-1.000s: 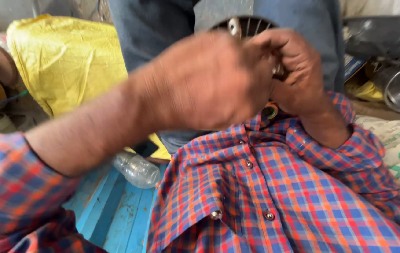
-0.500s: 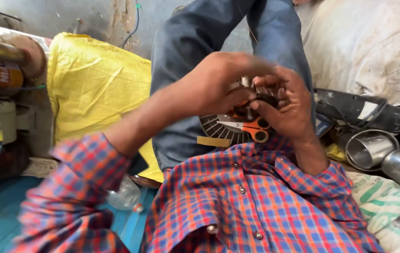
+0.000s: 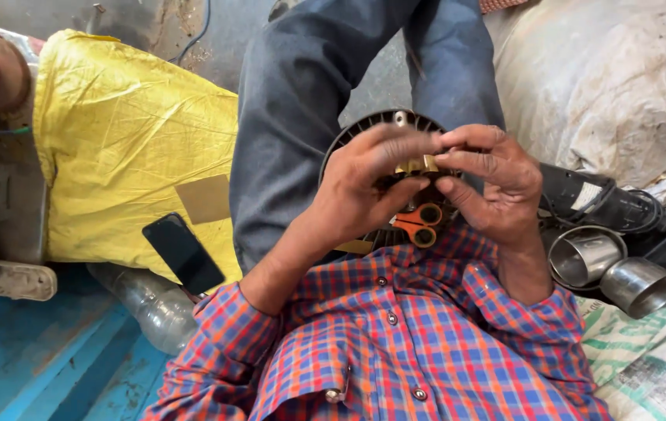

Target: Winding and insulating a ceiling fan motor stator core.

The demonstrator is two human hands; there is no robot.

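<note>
head-cam view looking down at a seated person's lap. both hands are raised together at centre frame, w/ fingertips meeting over a small yellowish-brass part point(image 3: 420, 164). left hand point(image 3: 368, 183) comes in from 7 o'clock, fingers curled, thumb under, pinching the part from the left. right hand point(image 3: 496, 183) comes in from 5 o'clock, thumb and forefinger closed on the same part from the right. each grip is nearly closed, w/ only the little piece between the fingertips; what kind of part it is, can't tell.

directly behind the hands, resting on the lap between the knees, sits a round black finned disc point(image 3: 372, 129), like a fan or motor cover, w/ a small metal hub at its 12 o'clock edge. orange-handled scissors point(image 3: 417, 224) lie just below the hands, at 6 o'clock of the disc.

vs half a sec ago: the hands sit lower and steadier, the blur is gone, and the view has tipped so more of the disc rim shows above the fingers. a sec ago the hands filled the frame, close to the lens. judging from that, the fiddling has settled into fine fingertip work on the part, just in front of the disc.

around: a yellow sack point(image 3: 126, 140) at 9 o'clock, w/ a dark phone point(image 3: 183, 253) lying on it; a clear plastic bottle point(image 3: 153, 304) at 8 o'clock on the blue floor point(image 3: 29, 366); shiny metal cups point(image 3: 609, 269) and a black tool body point(image 3: 594, 199) at 3 o'clock; plaid shirt sleeves point(image 3: 426, 351) across the bottom.
</note>
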